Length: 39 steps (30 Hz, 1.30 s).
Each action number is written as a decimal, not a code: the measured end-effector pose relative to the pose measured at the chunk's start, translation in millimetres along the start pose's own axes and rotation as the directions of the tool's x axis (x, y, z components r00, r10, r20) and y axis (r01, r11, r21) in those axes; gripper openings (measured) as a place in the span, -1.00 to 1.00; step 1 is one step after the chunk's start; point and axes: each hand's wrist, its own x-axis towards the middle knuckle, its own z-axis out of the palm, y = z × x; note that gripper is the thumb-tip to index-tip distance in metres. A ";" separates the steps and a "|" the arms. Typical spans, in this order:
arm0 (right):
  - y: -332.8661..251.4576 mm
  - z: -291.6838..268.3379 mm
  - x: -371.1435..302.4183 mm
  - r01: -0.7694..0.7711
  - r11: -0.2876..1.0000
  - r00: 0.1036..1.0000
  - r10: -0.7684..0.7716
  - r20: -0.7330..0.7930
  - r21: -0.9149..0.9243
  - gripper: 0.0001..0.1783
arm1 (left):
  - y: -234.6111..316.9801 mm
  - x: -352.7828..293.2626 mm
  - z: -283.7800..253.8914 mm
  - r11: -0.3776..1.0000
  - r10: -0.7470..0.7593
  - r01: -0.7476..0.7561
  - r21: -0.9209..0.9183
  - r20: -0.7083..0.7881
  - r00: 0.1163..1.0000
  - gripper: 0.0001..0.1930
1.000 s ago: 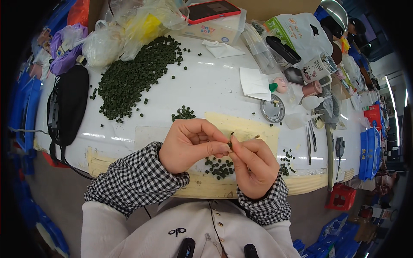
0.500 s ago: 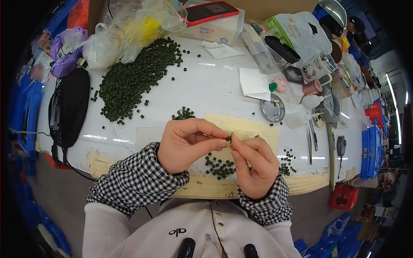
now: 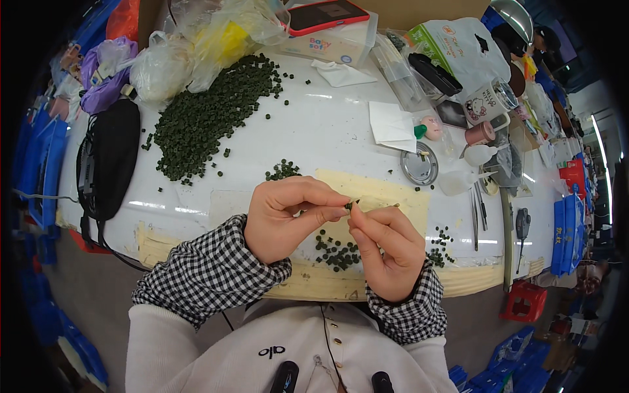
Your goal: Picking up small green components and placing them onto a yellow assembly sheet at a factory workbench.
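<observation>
My left hand (image 3: 278,219) and my right hand (image 3: 391,255) meet over the near edge of the table, thumb and forefinger of each pinched together. Between the fingertips is a small dark green piece (image 3: 348,205), mostly covered, so its exact form is hard to make out. Behind the right fingers shows a small brownish tip (image 3: 395,206) of something I cannot identify. Below and between my hands lie loose dark green pellets (image 3: 336,254). More sit in a small heap (image 3: 283,170) beyond the left hand and in a scatter (image 3: 441,247) right of the right hand.
A large pile of green pellets (image 3: 206,118) covers the far left, beside a black pouch (image 3: 118,157) and plastic bags (image 3: 160,69). Under my hands is a yellowish sheet (image 3: 409,190). To the right are a round metal dish (image 3: 419,167), tweezers (image 3: 474,219) and a mug (image 3: 488,103).
Both hands stay together with fingertips pinched on the small green piece; the right fingers shift slightly. The whole view has moved a little.
</observation>
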 end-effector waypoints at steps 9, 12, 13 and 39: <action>-3.1 -3.4 0.8 -0.044 0.997 0.999 0.044 -0.008 0.065 -0.63 | -0.1 0.7 2.7 0.983 -0.091 0.089 -0.158 -0.004 0.996 -0.82; -3.5 -3.4 1.2 -0.035 0.998 0.999 0.036 -0.013 0.059 -0.63 | 1.2 0.4 2.8 0.980 -0.106 0.104 -0.169 -0.002 0.994 -0.82; -3.0 -3.0 1.1 -0.032 0.998 0.999 0.033 -0.016 0.059 -0.63 | 1.6 0.5 2.8 0.979 -0.111 0.109 -0.170 -0.001 0.994 -0.82; 14.0 -37.4 -3.5 -0.218 0.888 0.963 0.129 -0.237 -0.404 -0.77 | -2.9 0.5 4.5 0.988 -0.069 0.069 -0.141 0.004 0.998 -0.83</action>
